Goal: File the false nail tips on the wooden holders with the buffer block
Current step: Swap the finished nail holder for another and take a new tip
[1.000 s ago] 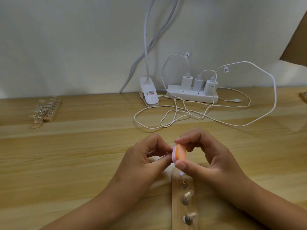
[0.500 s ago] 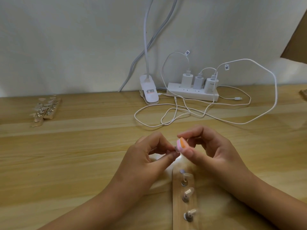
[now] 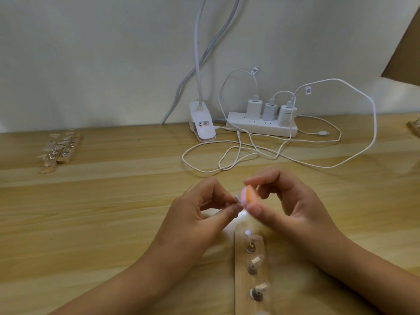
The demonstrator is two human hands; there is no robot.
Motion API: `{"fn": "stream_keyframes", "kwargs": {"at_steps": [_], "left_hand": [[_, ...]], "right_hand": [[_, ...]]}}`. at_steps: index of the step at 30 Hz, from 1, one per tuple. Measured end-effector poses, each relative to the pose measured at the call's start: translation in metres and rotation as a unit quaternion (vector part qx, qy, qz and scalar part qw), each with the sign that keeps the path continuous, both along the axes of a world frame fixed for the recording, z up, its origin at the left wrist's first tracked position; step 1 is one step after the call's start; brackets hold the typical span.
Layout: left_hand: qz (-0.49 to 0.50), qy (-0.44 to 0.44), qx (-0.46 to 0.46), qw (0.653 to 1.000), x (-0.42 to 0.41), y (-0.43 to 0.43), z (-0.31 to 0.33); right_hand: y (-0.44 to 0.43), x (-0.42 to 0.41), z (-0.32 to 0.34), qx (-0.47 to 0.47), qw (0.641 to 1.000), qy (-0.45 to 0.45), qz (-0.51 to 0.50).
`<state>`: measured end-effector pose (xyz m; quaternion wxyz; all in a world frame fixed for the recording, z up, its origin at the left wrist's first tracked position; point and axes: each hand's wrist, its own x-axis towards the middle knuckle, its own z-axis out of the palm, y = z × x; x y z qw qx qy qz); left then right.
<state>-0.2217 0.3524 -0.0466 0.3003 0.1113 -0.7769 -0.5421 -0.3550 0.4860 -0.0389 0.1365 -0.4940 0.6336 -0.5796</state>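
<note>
1. Back swings the buffer block (image 3: 250,196). Half a second ago only a sliver of orange showed, and now much more of its orange side faces the camera. Both hands sit almost where they were, just beyond the far end of the wooden holder (image 3: 241,283).
2. Head view, the hands: the right hand (image 3: 293,208) pinches the block between thumb and curled fingers. The left hand (image 3: 200,214) pinches one small false nail tip (image 3: 238,199) at its fingertips, its edge against the block's pink face.
3. By my read, this is filing in mid-stroke on that one tip. Next up should be short, light strokes along the edge, then a move to the next tip.
4. Three mounted tips (image 3: 255,261) stand in a row along the holder, and a fourth is cut off at the bottom edge.
5. Hard to call: the contact point is blurred, and the pinched tip's shape is barely readable. Spare holders (image 3: 60,151) lie well to the left of the holder and beyond it, too small to count their tips.
</note>
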Motion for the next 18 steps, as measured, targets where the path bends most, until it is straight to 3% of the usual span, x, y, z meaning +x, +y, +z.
{"fn": "stream_keyframes", "kwargs": {"at_steps": [2, 6, 9, 13, 18], "left_hand": [[-0.004, 0.001, 0.004, 1.0, 0.0001, -0.0014, -0.0002], [-0.011, 0.011, 0.037, 0.999, -0.0003, -0.0027, -0.0002], [-0.016, 0.01, 0.039, 0.999, 0.0001, -0.001, 0.0009], [-0.019, 0.011, 0.052, 0.998, 0.0003, -0.0017, 0.0017], [-0.009, -0.003, 0.063, 0.998, -0.0005, -0.0029, 0.0022]], "right_hand": [[-0.0014, 0.0012, -0.0018, 0.018, 1.0, 0.016, 0.002], [-0.0012, -0.0055, -0.0015, 0.006, 0.999, -0.035, -0.011], [-0.0012, -0.0002, -0.002, 0.007, 1.0, 0.01, 0.014], [-0.0044, -0.0071, -0.0011, 0.009, 0.998, -0.022, -0.053], [0.0017, 0.0024, 0.0021, -0.068, 0.982, 0.169, -0.048]]}}
